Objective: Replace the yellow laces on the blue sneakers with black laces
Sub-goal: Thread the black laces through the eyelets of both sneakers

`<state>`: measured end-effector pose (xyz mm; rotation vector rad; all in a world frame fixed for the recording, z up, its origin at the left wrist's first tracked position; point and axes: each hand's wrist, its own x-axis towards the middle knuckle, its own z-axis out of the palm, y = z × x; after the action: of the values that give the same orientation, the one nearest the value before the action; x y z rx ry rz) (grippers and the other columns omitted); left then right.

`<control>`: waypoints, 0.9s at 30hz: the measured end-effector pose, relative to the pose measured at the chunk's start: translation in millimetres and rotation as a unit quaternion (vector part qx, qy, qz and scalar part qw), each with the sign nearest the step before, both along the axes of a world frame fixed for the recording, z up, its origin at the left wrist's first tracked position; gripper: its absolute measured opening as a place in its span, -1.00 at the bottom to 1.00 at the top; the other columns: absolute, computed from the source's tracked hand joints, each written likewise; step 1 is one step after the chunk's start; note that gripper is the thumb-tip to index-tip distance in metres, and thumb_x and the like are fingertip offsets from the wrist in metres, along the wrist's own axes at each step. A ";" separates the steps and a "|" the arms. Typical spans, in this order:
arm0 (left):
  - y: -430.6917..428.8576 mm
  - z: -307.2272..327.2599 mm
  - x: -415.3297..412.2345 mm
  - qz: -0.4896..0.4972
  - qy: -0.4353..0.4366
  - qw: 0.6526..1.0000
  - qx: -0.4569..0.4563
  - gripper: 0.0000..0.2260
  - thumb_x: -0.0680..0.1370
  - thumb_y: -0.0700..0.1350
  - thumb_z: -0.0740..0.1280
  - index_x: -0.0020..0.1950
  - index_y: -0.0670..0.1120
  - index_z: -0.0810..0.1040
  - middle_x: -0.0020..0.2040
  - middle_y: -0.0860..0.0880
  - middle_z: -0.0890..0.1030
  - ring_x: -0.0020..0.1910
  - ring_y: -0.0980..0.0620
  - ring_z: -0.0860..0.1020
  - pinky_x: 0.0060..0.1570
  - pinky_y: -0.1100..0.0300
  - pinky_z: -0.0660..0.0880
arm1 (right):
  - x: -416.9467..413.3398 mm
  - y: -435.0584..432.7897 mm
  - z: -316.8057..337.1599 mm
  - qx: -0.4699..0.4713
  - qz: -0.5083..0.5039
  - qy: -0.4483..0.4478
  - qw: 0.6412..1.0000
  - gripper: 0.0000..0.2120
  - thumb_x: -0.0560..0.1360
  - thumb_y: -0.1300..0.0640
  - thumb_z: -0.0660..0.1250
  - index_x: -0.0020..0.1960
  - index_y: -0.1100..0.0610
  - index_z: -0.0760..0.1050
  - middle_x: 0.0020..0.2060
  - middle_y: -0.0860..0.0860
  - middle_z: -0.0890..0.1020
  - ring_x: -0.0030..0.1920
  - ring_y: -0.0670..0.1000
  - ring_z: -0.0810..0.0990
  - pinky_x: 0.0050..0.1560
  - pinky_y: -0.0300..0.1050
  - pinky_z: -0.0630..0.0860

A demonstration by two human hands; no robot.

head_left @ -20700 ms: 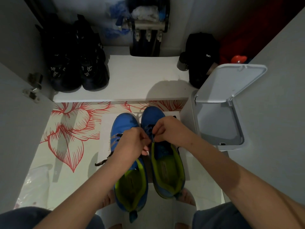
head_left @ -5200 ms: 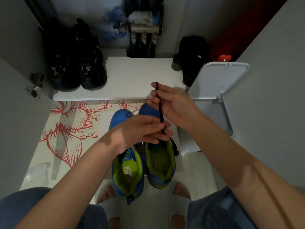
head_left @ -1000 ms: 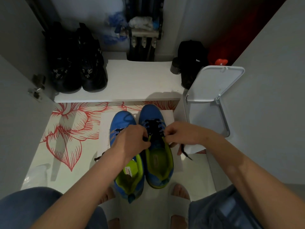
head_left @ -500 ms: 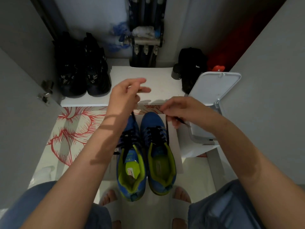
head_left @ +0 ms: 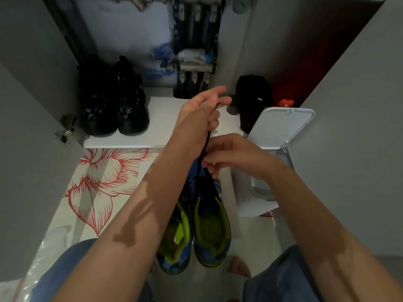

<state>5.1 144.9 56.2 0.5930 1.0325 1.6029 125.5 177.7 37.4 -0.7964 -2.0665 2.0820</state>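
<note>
Left hand point(head_left: 201, 115) grips the black lace point(head_left: 206, 144) pulled taut, right hand point(head_left: 236, 155) pinching it just below; the sneaker point(head_left: 212, 227) underneath looks nearly laced, tying left.

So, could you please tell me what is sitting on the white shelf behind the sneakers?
A pair of black shoes stands at the left of the shelf, a black bag at the right. The left hand, holding the black lace, covers part of the middle.
</note>
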 end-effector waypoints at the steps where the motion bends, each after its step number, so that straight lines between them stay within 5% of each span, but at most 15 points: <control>1: 0.4 -0.5 -1.3 -0.001 -0.005 1.000 0.003 -0.80 0.65 -0.23 0.10 0.09 -0.10 0.52 -0.28 0.08 0.59 -0.57 0.21 0.26 -0.57 0.45 0.23 | 0.1 0.5 0.9 -0.004 -0.004 0.003 1.000 -0.91 0.50 0.34 0.30 -0.12 0.24 0.58 -0.31 0.09 0.61 -0.33 -0.01 0.58 -0.27 -0.18 0.55; 4: -2.6 -5.9 -4.9 0.008 0.066 0.998 -0.024 -0.79 0.65 -0.21 0.11 0.09 -0.06 0.53 -0.25 0.09 0.60 -0.54 0.21 0.26 -0.55 0.44 0.23 | 4.9 5.7 -3.5 0.021 -0.028 -0.023 0.999 -0.91 0.51 0.23 0.33 -0.13 0.14 0.60 -0.39 -0.03 0.60 -0.41 -0.09 0.51 -0.28 -0.21 0.50; 6: -7.3 -13.2 -10.2 0.022 0.227 0.970 -0.085 -0.79 0.64 -0.19 0.13 0.06 -0.03 0.55 -0.21 0.08 0.62 -0.54 0.23 0.33 -0.53 0.44 0.25 | 15.6 15.4 -11.9 0.073 -0.024 -0.093 0.993 -0.89 0.52 0.23 0.32 0.01 0.14 0.60 -0.39 -0.04 0.60 -0.45 -0.11 0.48 -0.32 -0.25 0.48; 9: -16.2 -34.1 -28.1 -0.014 0.506 0.832 -0.228 -0.82 0.62 -0.17 0.17 0.06 -0.07 0.56 -0.11 -0.01 0.66 -0.36 0.12 0.53 -0.36 0.26 0.44 | 33.6 29.1 -28.9 0.198 0.055 -0.311 0.928 -0.84 0.53 0.27 0.28 0.06 0.15 0.57 -0.32 0.00 0.58 -0.43 -0.12 0.48 -0.41 -0.34 0.43; 11: -24.4 -49.3 -37.2 -0.097 0.570 0.748 -0.327 -0.83 0.59 -0.16 0.23 0.06 -0.19 0.58 -0.02 -0.13 0.67 -0.11 -0.10 0.62 -0.10 0.14 0.54 | 35.8 28.8 -42.1 0.227 0.115 -0.393 0.884 -0.87 0.53 0.24 0.27 0.01 0.12 0.58 -0.29 -0.01 0.56 -0.38 -0.14 0.47 -0.40 -0.36 0.39; 14: -39.3 -67.4 -34.2 -0.216 0.597 0.682 -0.363 -0.80 0.53 -0.14 0.29 -0.01 -0.24 0.64 -0.05 -0.15 0.67 -0.03 -0.11 0.61 -0.10 0.15 0.47 | 28.4 22.9 -58.3 0.302 0.109 -0.382 0.867 -0.83 0.53 0.20 0.28 0.07 0.18 0.58 -0.09 0.03 0.58 -0.11 -0.06 0.54 -0.16 -0.28 0.42; 17: -50.8 -79.5 -27.5 -0.290 0.588 0.677 -0.336 -0.76 0.56 -0.07 0.29 0.01 -0.21 0.63 -0.08 -0.08 0.63 -0.08 -0.02 0.57 -0.10 0.19 0.44 | 23.5 15.8 -62.8 0.372 0.112 -0.377 0.841 -0.83 0.53 0.16 0.27 0.08 0.11 0.56 -0.05 0.01 0.53 0.03 0.01 0.52 -0.07 -0.21 0.38; 20: -59.3 -89.8 -26.3 -0.310 0.585 0.691 -0.292 -0.82 0.53 -0.07 0.34 0.08 -0.09 0.63 0.04 -0.01 0.63 0.02 0.04 0.57 -0.03 0.26 0.44 | 22.5 12.7 -62.8 0.408 0.135 -0.386 0.816 -0.70 0.53 -0.10 0.27 0.14 0.06 0.56 -0.12 -0.02 0.53 -0.06 -0.04 0.50 -0.23 -0.19 0.33; 22: -64.3 -93.8 -25.8 -0.310 0.596 0.686 -0.279 -0.83 0.53 -0.12 0.34 0.09 -0.07 0.64 0.06 0.02 0.64 0.05 0.04 0.59 -0.02 0.25 0.47 | 17.6 10.7 -62.1 0.435 0.126 -0.364 0.814 -0.70 0.54 -0.09 0.27 0.15 0.06 0.57 -0.12 0.00 0.57 -0.12 -0.06 0.49 -0.32 -0.22 0.29; 27: -73.7 -102.7 -21.3 -0.307 0.594 0.689 -0.280 -0.84 0.54 -0.07 0.32 0.04 -0.03 0.66 0.01 0.03 0.66 -0.04 0.10 0.59 -0.03 0.19 0.50 | 6.2 -2.8 -72.2 0.343 0.194 -0.257 0.882 -0.82 0.46 0.06 0.40 0.04 0.05 0.62 -0.25 -0.18 0.49 -0.25 -0.18 0.44 -0.21 -0.21 0.42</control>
<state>-16.2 71.2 -46.5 1.4095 1.8618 0.0718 131.7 174.9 -34.8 -0.9122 -3.1801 1.1103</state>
